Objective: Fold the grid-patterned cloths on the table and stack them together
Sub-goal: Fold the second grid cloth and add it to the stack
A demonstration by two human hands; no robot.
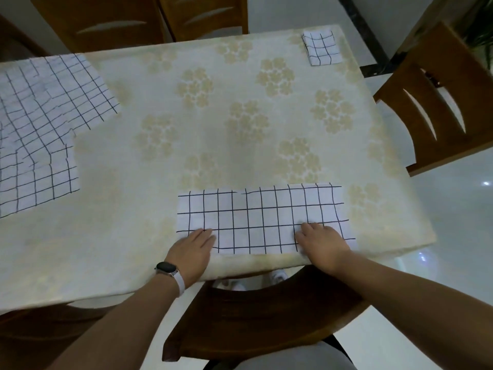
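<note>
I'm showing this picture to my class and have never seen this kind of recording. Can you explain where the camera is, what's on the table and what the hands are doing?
No machine: a person wears a head camera looking down at their own arms. The left hand lies flat on a folded strip of grid cloth at the near edge of the table; the right hand rests on it too, though whether it pinches the cloth is unclear. At the left lie loose grid cloths, and a small folded cloth sits at the far right corner.
</note>
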